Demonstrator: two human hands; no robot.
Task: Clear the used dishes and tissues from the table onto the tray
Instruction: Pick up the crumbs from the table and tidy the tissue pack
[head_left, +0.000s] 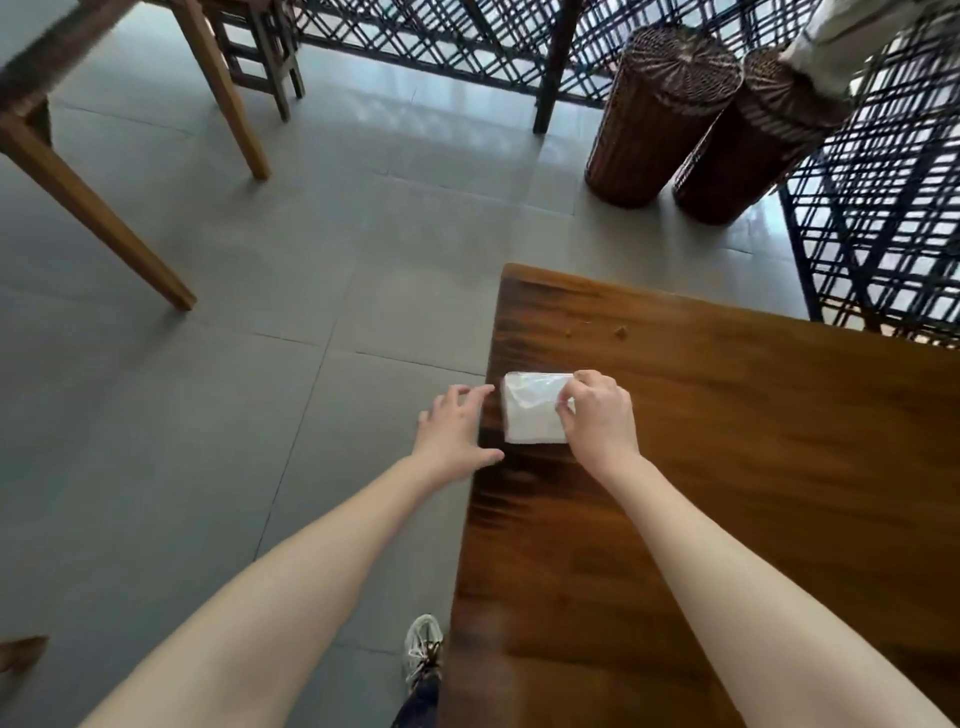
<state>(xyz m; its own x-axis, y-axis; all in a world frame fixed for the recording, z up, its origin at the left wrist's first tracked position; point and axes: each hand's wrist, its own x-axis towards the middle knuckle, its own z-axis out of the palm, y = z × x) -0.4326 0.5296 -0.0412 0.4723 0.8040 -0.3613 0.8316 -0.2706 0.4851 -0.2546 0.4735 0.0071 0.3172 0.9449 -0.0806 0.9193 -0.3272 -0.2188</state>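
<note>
Grey floor tiles (260, 312) fill the left half of my feed, and a dark wooden table (727, 467) takes the near right. On it lies a white tissue pack (530, 415) in clear wrap, flat on the wood and close to the table's left edge, towards the far corner. Its sides run roughly square with the table's edges. From this angle it looks almost as wide as it is deep, and its right part is under the fingers, so I cannot tell which way its long axis runs.

I see the right hand (597, 415) with its fingers curled, pinching the wrap at the pack's right side near the far corner. The left hand (452, 431) is spread and loose, holding nothing; it hovers over the table's left edge just beside the pack, and seems not to touch it.

Far right stand two wicker drums (660, 114) side by side against a black lattice screen (883, 234). Far left I see the legs of another wooden table (93, 208). A pale shoe (423, 644) shows on the floor at the near edge.
</note>
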